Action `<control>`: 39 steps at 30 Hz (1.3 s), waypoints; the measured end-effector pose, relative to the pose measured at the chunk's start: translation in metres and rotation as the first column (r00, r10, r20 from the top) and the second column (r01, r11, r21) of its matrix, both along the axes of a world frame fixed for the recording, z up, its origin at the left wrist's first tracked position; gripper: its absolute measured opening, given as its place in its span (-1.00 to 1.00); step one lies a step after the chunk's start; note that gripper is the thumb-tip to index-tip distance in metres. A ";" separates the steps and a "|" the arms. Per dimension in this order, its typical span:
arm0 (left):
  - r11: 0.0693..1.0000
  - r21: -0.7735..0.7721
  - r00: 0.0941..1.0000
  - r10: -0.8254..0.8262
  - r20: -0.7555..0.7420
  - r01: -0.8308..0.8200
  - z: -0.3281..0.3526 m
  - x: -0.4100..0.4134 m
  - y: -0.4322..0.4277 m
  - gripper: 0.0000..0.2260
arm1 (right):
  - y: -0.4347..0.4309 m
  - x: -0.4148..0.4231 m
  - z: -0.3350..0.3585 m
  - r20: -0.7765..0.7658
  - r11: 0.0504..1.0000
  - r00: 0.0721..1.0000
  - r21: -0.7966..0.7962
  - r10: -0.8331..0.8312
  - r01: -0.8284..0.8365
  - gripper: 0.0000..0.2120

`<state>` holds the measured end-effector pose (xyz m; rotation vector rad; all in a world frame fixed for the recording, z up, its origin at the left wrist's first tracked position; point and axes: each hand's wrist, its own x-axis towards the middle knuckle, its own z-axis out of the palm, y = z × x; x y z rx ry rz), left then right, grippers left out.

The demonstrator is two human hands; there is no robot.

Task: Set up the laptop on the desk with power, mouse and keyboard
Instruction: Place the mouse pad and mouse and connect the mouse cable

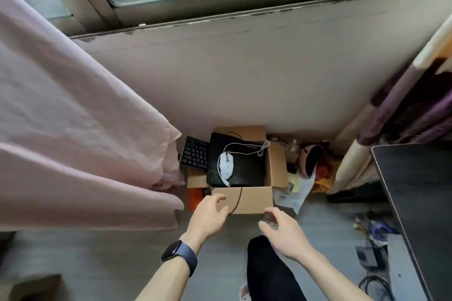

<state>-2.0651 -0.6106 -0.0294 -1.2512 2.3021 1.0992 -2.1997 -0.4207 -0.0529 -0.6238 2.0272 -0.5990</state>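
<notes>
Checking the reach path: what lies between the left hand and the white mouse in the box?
In the head view, the box's near cardboard flap and a black cable draped over it separate the left hand from the white mouse.

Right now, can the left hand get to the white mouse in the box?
Probably yes. The left hand hovers open at the cardboard box's near flap; the white mouse lies uncovered on the laptop, nothing above it.

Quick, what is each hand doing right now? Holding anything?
Left hand: open, empty, reaching toward the cardboard box.
Right hand: open, fingers loosely curled, holding nothing.
</notes>
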 end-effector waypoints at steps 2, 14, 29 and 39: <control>1.000 0.007 0.999 0.010 0.047 -0.011 -0.011 -0.022 -0.024 -0.61 | -0.031 -0.020 -0.019 0.042 0.999 0.999 0.038 -0.002 0.001 -0.52; 0.997 0.064 0.971 0.019 0.239 -0.035 -0.084 -0.112 -0.157 -0.44 | -0.174 -0.083 -0.099 0.193 0.987 0.980 0.162 -0.050 0.019 -0.40; 0.811 -0.480 0.932 -0.211 0.294 0.335 -0.242 -0.161 -0.255 -0.57 | -0.298 -0.045 -0.257 -0.079 0.960 0.990 0.246 -0.119 0.135 0.09; 0.834 -0.365 0.908 -0.406 0.100 0.413 -0.192 -0.162 -0.217 -0.71 | -0.257 -0.050 -0.240 0.185 0.915 0.900 0.169 -0.394 0.365 -0.03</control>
